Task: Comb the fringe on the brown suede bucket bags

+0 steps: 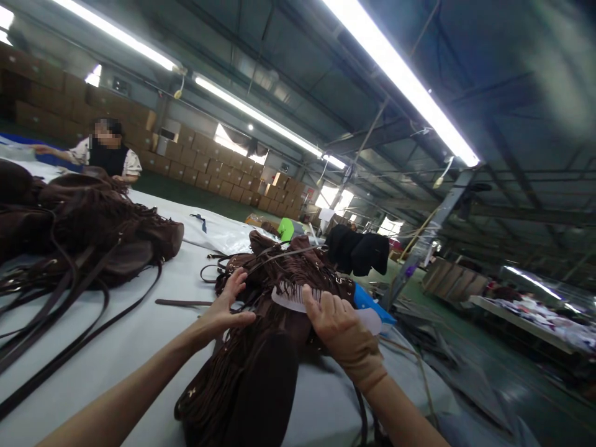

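Observation:
In the head view my right hand (339, 326) is closed around the handle of a white comb (291, 297). The comb's teeth point up and lie against the fringe of a dark brown bag (270, 379). My left hand (228, 310) is at the left of the fringe, thumb and fingers apart, holding nothing; whether it touches the bag I cannot tell. More brown fringed bags with straps and metal fittings (298, 257) lie just behind the comb. Part of the near bag is hidden by my right hand.
A pile of brown bags (84, 217) with long straps covers the left of the white table (149, 347). Black rounded items (358, 248) and a blue item (370, 304) are at the right. A co-worker (109, 152) is at the far left, before stacked cartons (209, 171).

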`<state>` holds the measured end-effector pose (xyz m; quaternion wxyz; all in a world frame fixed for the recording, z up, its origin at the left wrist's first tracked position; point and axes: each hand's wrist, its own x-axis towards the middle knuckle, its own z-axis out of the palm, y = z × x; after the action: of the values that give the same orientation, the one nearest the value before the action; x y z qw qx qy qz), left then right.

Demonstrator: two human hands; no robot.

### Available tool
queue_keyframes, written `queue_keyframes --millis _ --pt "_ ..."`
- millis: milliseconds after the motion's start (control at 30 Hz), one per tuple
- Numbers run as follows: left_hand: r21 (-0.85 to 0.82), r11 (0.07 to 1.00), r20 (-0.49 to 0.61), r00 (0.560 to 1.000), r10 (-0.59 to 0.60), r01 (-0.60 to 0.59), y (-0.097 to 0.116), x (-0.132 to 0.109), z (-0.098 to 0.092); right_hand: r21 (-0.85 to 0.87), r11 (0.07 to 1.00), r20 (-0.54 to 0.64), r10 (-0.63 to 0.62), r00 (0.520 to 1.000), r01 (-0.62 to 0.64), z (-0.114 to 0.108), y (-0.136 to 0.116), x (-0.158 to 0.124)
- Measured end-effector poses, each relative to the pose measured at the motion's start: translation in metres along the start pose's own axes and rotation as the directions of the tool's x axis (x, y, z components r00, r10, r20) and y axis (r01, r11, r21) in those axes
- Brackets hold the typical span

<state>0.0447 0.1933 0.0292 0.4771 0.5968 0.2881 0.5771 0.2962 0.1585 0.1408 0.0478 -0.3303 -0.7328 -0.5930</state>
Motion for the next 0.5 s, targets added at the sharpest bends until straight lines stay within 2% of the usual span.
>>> queue_keyframes --millis 67,167,267,367,433,500 --pt "-0.076 0.996 0.145 0.988 -0.043 0.054 0.0 0.009 0.015 -0.036 0.999 -0.023 -0.007 1.0 0.006 -0.015 0.006 0.011" --pt "-0.131 0.986 0.381 0.923 -0.049 0.106 0.005 0.013 0.041 -0.037 0.998 -0.071 -0.051 0.996 0.048 -0.03 0.01 0.023" --pt "-0.109 0.987 0.475 0.878 -0.053 0.118 0.015 0.003 0.055 -0.01 0.996 -0.063 -0.092 0.994 0.092 -0.024 0.015 0.016" --pt "-0.048 0.988 0.482 0.87 -0.105 0.146 0.027 -0.015 0.05 0.055 0.991 -0.032 -0.123 0.992 0.124 0.002 0.021 -0.02" --pt "0.05 0.981 0.534 0.825 -0.186 0.19 0.031 -0.024 0.044 0.134 0.977 0.004 -0.17 0.985 0.168 0.017 0.019 -0.053" --pt "0.168 0.963 0.594 0.757 -0.27 0.212 0.031 -0.031 0.04 0.204 0.961 0.068 -0.205 0.976 0.187 0.024 0.013 -0.084"
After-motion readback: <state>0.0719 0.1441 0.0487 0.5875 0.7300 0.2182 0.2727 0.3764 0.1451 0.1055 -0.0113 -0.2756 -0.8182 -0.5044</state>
